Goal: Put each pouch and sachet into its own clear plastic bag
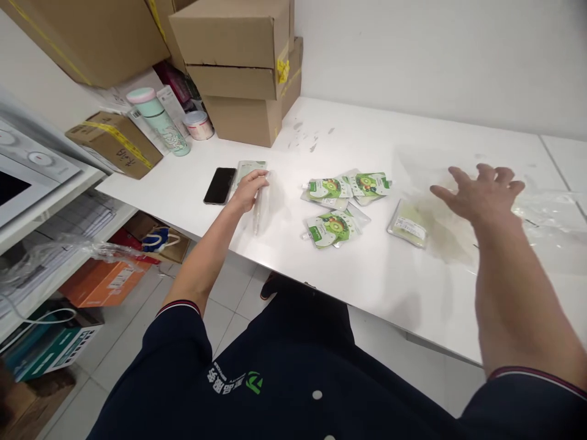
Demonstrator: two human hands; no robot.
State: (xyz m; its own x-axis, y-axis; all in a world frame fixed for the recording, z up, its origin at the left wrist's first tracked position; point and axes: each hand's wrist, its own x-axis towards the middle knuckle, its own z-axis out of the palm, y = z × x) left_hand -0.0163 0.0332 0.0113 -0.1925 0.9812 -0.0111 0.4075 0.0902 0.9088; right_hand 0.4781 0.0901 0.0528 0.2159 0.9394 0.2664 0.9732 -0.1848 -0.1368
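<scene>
My left hand has its fingers closed on the upper edge of a clear plastic pack, which stands on edge on the white table. Several green-and-white spout pouches with kiwi pictures lie in two loose groups between my hands. My right hand is spread, fingers apart and holding nothing, over a clear plastic bag. To the left of that hand lies a flat clear pack with pale green contents and a white label. Whether the right fingers touch the bag I cannot tell.
Beside my left hand are a black phone and another flat pack. Cardboard boxes are stacked at the back left, near a mint-green bottle and a small tub. More clear plastic lies at the right.
</scene>
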